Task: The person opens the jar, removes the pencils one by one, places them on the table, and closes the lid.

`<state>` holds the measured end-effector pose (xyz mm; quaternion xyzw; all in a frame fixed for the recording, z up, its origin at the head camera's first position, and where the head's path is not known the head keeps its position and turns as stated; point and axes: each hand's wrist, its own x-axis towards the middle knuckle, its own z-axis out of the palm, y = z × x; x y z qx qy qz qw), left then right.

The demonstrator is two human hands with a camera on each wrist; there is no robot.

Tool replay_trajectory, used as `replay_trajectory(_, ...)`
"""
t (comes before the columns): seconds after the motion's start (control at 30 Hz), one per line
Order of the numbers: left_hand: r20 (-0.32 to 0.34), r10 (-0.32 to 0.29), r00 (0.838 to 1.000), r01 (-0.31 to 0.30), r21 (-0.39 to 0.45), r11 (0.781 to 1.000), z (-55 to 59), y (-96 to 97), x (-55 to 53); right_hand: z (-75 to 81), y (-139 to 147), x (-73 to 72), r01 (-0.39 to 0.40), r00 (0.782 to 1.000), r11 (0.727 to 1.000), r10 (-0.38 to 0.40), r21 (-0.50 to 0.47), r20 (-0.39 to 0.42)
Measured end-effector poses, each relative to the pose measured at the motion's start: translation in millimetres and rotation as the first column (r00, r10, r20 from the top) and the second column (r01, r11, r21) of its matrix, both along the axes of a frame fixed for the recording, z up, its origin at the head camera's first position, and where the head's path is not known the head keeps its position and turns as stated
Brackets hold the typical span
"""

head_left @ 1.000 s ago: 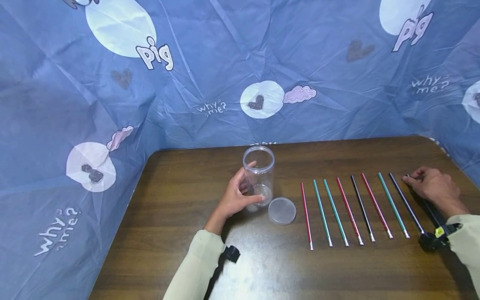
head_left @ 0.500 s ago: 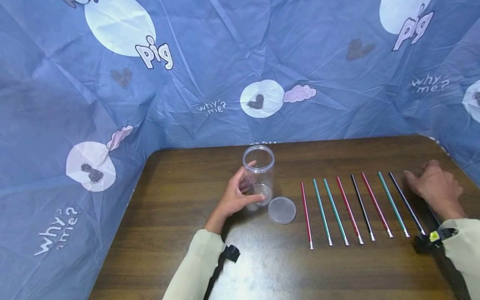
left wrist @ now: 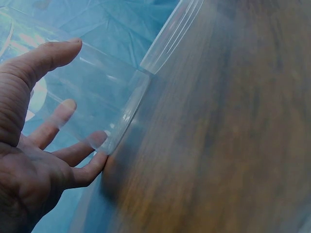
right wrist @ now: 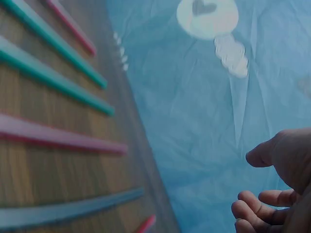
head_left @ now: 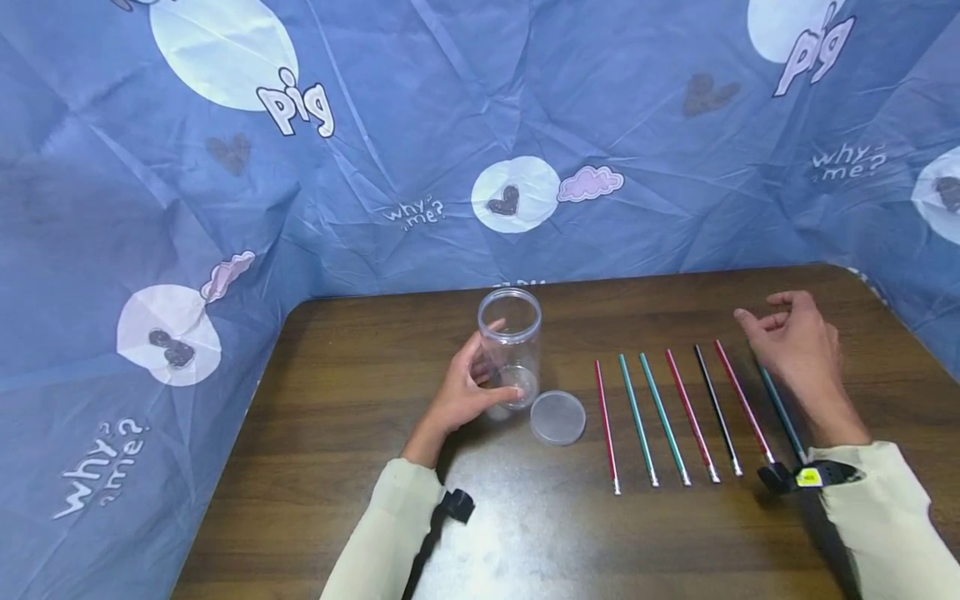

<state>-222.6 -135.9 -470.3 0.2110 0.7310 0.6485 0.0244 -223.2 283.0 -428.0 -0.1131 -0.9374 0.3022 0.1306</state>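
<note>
My left hand [head_left: 465, 392] grips a clear plastic jar [head_left: 522, 354] that stands upright with its top uncovered. In the left wrist view, the thumb and fingers of that hand [left wrist: 36, 170] lie around the lower part of the jar [left wrist: 97, 87]. A round translucent lid [head_left: 558, 417] lies flat beside the jar's base. My right hand [head_left: 798, 358] hovers over the right end of a row of pencils, holding nothing, its fingers loosely bent. Below its wrist a teal or dark pencil [head_left: 780, 408] is partly hidden. A red pencil [head_left: 744, 402] and a black pencil [head_left: 717, 410] lie just left of it.
Further left in the row are another red pencil [head_left: 692, 417], two teal pencils [head_left: 665, 419] and a red one [head_left: 607, 427] nearest the lid. All lie on a brown wooden table [head_left: 337, 433]. A blue printed cloth [head_left: 420, 100] hangs behind the table's far edge.
My right hand has let go of the dark pencil at the far right and moved left above the row. The left hand stays on the jar, and the head view has shifted slightly.
</note>
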Motion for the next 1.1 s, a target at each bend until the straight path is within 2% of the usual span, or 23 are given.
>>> replay_trajectory(0.2, -0.006, 0.003, 1.000, -0.003, 0.004, 1.000, -1.2, -0.2, -0.1, 3.8, -34, -0.6, -0.033, 0.995, 0.995, 0.024, -0.091, -0.097)
replay_trajectory(0.4, -0.005, -0.005, 1.000, 0.005, 0.028, 1.000, -2.1, 1.0, -1.1, 3.2, -65, -0.8, -0.094, 0.987, 0.987, 0.076, -0.128, -0.140)
replay_trajectory(0.5, 0.002, -0.004, 1.000, 0.004, 0.026, 1.000, -2.5, 1.5, -1.0, -0.1, -81, -0.2, -0.156, 0.977, 0.980, 0.134, -0.125, -0.163)
replay_trajectory(0.63, 0.004, 0.002, 1.000, -0.002, 0.023, 1.000, -2.6, 2.1, -0.7, -2.5, -104, -1.3, -0.268, 0.951, 0.956, 0.244, -0.116, -0.192)
replay_trajectory(0.83, 0.004, -0.002, 1.000, 0.002, 0.013, 1.000, -2.4, 1.7, -1.3, -3.8, -137, -1.6, -0.371, 0.923, 0.917, 0.348, -0.148, -0.163)
replay_trajectory(0.9, 0.006, -0.001, 1.000, 0.001, 0.009, 1.000, -2.8, 1.1, -1.3, -5.7, -147, -0.1, -0.417, 0.906, 0.896, 0.397, -0.153, -0.145)
replay_trajectory(0.97, 0.006, -0.002, 1.000, 0.002, 0.007, 1.000, -3.2, 0.5, -1.1, -8.5, -156, 1.4, -0.477, 0.878, 0.865, 0.460, -0.155, -0.130)
replay_trajectory(1.1, -0.001, -0.012, 1.000, 0.012, 0.014, 1.000, -3.8, 0.7, -1.1, -15.2, -173, 5.2, -0.598, 0.800, 0.797, 0.588, -0.089, -0.116)
